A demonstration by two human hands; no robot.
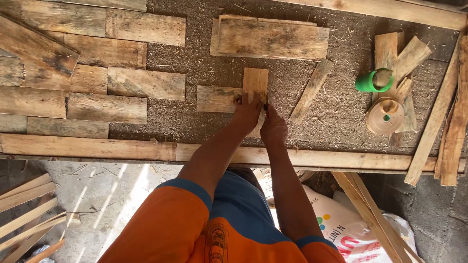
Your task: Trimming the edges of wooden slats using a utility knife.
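Both hands are down on one short plank (255, 83) near the middle of the worktop (341, 112) — left hand (247, 111) flat with fingers pressing its lower end, right hand (274, 129) curled just beside it; can't tell what it grips, if anything. The plank butts against another board (217, 99) on its left. Looks maybe half done: the worktop's left side is already tiled with boards (92, 73), the right is bare sawdust with loose offcuts (399, 58) and a green cup (373, 81).
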